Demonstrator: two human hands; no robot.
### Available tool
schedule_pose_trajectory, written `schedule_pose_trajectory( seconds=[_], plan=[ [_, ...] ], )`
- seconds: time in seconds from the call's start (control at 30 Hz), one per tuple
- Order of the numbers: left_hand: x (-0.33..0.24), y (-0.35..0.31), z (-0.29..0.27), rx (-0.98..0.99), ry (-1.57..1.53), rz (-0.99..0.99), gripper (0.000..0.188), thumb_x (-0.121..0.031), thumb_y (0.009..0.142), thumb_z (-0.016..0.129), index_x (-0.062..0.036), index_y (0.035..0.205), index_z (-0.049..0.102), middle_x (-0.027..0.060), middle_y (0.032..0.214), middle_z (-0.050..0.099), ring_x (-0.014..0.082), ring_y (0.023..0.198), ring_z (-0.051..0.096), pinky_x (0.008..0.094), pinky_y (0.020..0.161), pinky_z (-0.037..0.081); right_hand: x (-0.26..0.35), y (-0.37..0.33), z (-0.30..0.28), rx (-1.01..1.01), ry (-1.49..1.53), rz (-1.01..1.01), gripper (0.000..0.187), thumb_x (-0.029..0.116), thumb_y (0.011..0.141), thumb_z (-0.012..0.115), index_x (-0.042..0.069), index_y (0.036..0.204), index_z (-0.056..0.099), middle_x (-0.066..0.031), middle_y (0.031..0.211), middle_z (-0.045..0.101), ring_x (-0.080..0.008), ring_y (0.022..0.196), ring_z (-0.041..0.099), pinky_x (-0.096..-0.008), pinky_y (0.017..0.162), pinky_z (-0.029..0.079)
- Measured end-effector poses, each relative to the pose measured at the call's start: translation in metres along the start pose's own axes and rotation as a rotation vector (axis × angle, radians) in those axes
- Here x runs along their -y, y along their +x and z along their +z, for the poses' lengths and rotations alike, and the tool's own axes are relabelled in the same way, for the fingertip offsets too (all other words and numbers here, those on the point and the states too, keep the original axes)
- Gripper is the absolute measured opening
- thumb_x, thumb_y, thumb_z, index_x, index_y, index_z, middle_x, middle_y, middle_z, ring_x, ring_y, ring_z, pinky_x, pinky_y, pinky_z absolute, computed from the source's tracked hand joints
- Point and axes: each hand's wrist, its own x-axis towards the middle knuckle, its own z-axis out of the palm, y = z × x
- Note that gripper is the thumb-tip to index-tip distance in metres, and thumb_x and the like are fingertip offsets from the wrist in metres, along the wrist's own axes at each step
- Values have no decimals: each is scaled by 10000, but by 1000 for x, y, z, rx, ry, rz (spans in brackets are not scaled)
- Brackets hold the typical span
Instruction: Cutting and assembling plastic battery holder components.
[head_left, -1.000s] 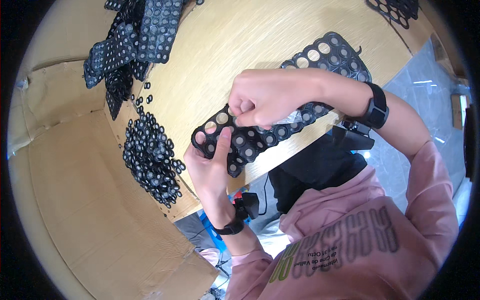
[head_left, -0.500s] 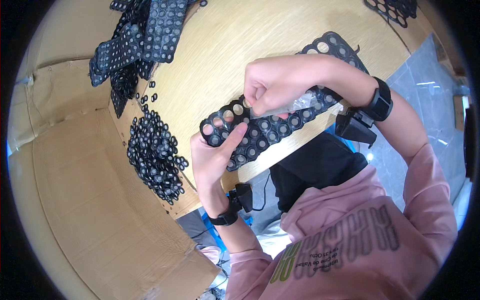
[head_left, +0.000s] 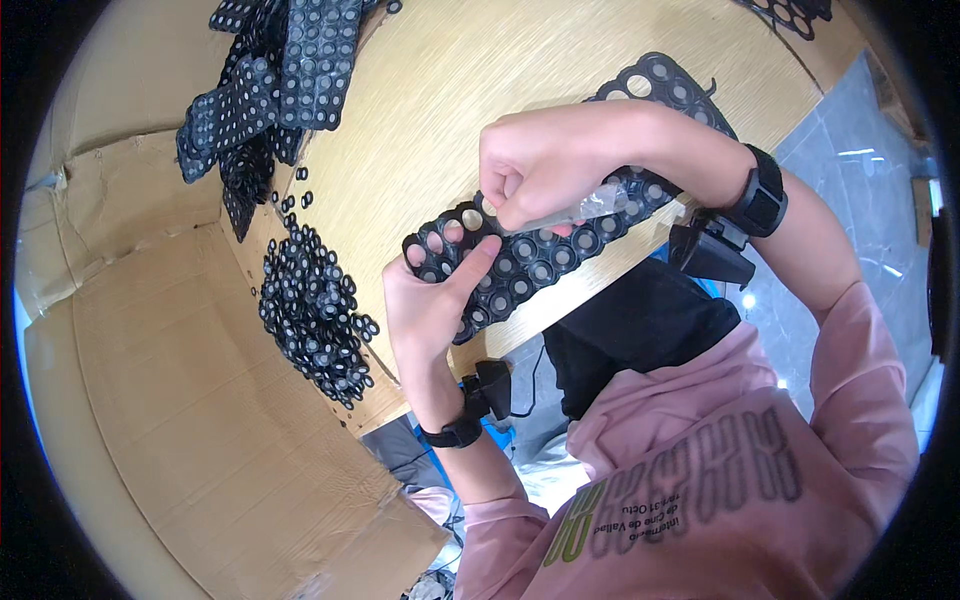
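A long black sheet point(head_left: 520, 287) of moulded rubber-like rings lies slantwise at the table's near edge. Most rings have pale grey centres, while several along its far edge are open holes. My left hand point(head_left: 425, 300) grips the sheet's left end, thumb on top, fingers underneath showing through the holes. Over the middle of the sheet, my right hand point(head_left: 530, 180) is closed in a pinch at the far edge, close to the left thumb. A clear, shiny, strip-like piece point(head_left: 590, 207) sticks out of that fist; its exact kind and its tip are hidden.
Small black rings with pale centres form a pile point(head_left: 315, 315) at the table's left edge. Beyond it, similar black sheets point(head_left: 320, 65) are heaped. More perforated black sheet point(head_left: 790, 14) sits at the far right. Tall cardboard point(head_left: 200, 400) stands on the left.
My right hand has shifted slightly left and away from me along the sheet. The left thumb has moved a little to the right and away from me. Both grips stay closed.
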Motion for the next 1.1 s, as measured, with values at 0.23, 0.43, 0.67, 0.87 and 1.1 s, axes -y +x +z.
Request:
schedule_pose_trajectory(
  seconds=[0.23,0.43,0.67,0.87,1.1],
  plan=[
    [-4,-3,-1,-1,4,-84,145,16,800,740,-1,848,604,-12,782,606,51,652,560,197,601,460,0,-3,0,3,-25,-9,126,63,711,541,-30,670,616,-107,581,653,-127,496,614,-267,458,431],
    [-8,-8,1,-12,17,-46,122,-3,827,716,-4,887,609,1,769,630,52,640,562,182,568,435,-3,-2,1,3,-25,-44,151,74,714,545,-27,635,625,-106,587,651,-145,519,622,-285,495,461],
    [-5,-11,4,-73,-69,-41,127,17,820,715,-11,887,611,29,810,656,60,651,577,182,570,443,-2,-1,3,3,-10,-78,153,54,758,548,-41,649,598,-115,569,641,-137,498,624,-265,480,456],
    [-10,-11,10,-110,-139,-36,138,35,806,720,-6,888,616,17,807,642,62,651,579,185,567,448,-6,0,6,-41,21,-126,138,47,656,530,-23,571,613,-96,555,630,-147,484,577,-298,470,432],
    [-22,-12,17,-135,-19,4,135,30,800,727,-2,876,620,-14,770,605,50,628,557,190,556,443,-9,2,11,-77,-5,-182,122,31,617,516,-34,574,611,-111,552,627,-155,476,577,-311,445,423]
  ],
)
